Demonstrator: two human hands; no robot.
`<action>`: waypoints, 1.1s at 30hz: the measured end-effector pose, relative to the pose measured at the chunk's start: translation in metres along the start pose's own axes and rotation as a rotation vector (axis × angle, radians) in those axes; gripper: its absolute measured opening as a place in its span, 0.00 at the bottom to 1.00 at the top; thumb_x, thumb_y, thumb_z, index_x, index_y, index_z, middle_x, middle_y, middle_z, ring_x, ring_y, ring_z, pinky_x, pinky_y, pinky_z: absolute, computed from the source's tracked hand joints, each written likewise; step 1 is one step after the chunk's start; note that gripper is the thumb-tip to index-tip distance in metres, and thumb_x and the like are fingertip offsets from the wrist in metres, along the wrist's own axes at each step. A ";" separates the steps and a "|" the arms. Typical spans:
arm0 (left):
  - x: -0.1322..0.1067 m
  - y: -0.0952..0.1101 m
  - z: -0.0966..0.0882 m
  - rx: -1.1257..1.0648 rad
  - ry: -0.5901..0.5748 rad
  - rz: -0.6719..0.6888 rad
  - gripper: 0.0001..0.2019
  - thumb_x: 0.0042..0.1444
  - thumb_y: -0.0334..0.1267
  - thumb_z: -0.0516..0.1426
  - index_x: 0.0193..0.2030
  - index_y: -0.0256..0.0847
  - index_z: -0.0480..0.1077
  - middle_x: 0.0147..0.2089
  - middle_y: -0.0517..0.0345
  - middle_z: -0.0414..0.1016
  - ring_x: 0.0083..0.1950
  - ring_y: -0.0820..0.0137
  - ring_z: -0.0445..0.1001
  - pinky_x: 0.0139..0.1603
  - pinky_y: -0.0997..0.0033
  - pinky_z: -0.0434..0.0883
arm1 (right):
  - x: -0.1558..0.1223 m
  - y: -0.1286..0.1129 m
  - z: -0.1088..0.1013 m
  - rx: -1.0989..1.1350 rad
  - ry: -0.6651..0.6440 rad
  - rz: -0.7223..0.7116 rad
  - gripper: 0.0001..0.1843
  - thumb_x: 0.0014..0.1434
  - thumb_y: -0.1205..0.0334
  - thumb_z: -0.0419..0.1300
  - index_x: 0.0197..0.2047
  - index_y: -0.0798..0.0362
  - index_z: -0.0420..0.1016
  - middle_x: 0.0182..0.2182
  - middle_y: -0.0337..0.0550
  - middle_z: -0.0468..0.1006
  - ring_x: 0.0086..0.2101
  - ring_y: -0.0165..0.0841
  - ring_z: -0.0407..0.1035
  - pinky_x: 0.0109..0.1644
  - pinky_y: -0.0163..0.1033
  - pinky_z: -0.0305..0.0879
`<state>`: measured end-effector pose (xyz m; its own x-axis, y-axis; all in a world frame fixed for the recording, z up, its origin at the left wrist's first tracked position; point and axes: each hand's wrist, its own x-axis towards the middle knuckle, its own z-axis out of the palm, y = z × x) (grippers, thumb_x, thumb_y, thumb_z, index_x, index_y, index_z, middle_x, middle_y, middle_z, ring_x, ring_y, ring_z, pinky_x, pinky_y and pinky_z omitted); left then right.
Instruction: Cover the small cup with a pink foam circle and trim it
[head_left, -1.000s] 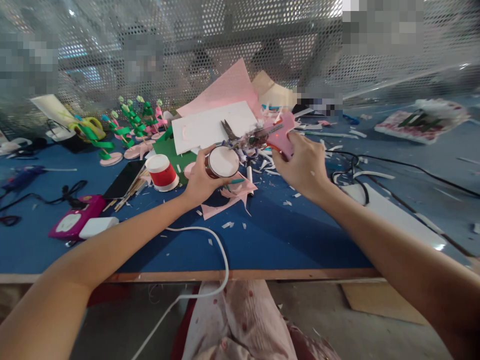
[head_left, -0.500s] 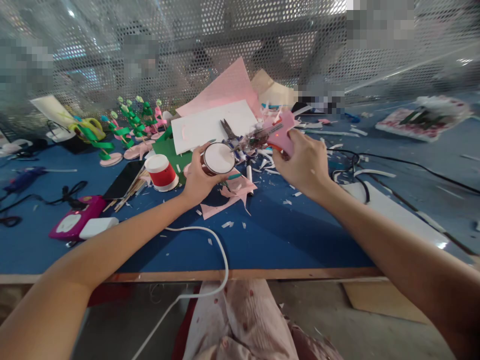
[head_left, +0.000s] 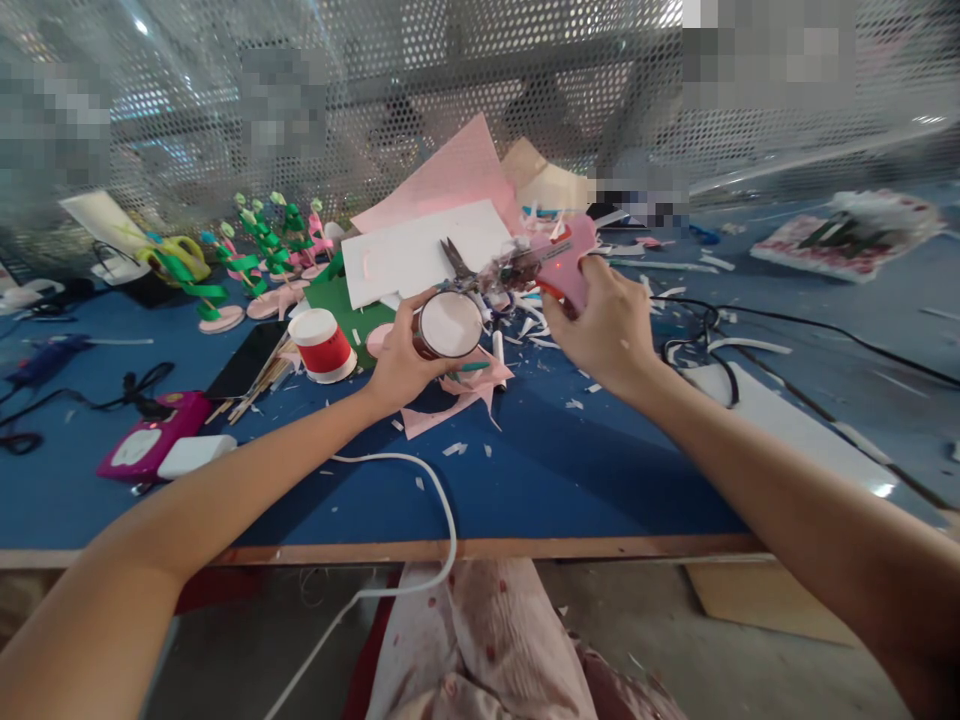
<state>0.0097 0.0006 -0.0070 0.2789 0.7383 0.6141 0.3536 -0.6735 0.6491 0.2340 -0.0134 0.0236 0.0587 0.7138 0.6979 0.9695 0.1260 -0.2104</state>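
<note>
The blue surface [head_left: 570, 470] is strewn with paper scraps. A white rectangular foam sheet [head_left: 420, 255] lies propped toward its far edge, and both hands work just in front of that sheet, over the middle of the surface.

The right hand [head_left: 604, 325] is closed around the grip of a pink plastic hot-glue gun [head_left: 566, 262]. The gun's long axis runs from that hand leftward and slightly down, with the nozzle end nearest the left hand.

The left hand [head_left: 397, 365] grips a small dark-red round tub with a white flat face [head_left: 448, 325] from below and behind, fingers wrapped on its side and the face turned toward the camera. The nozzle tip sits just beside the tub's upper right rim; whether they touch I cannot tell.

A red-and-white paper cup [head_left: 324, 345] stands left of the tub, and grey metal scissors [head_left: 456, 262] lie behind it.
</note>
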 end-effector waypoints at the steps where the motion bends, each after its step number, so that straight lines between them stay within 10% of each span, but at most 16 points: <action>1: 0.000 0.001 0.000 0.011 -0.001 0.003 0.42 0.37 0.54 0.66 0.57 0.44 0.54 0.61 0.45 0.62 0.60 0.57 0.65 0.56 0.57 0.68 | 0.000 0.000 0.000 0.005 0.005 -0.005 0.10 0.54 0.57 0.54 0.38 0.53 0.63 0.29 0.51 0.72 0.30 0.41 0.67 0.33 0.45 0.58; 33: 0.001 0.003 -0.001 -0.047 -0.070 -0.048 0.41 0.35 0.46 0.69 0.56 0.45 0.55 0.56 0.48 0.68 0.56 0.58 0.69 0.53 0.57 0.71 | -0.007 -0.011 -0.002 0.094 -0.073 -0.178 0.11 0.51 0.56 0.55 0.37 0.52 0.64 0.29 0.48 0.73 0.28 0.38 0.66 0.31 0.41 0.58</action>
<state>0.0102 -0.0006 -0.0035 0.3247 0.7695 0.5499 0.3266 -0.6369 0.6984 0.2236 -0.0211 0.0228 -0.1321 0.7219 0.6793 0.9364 0.3157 -0.1535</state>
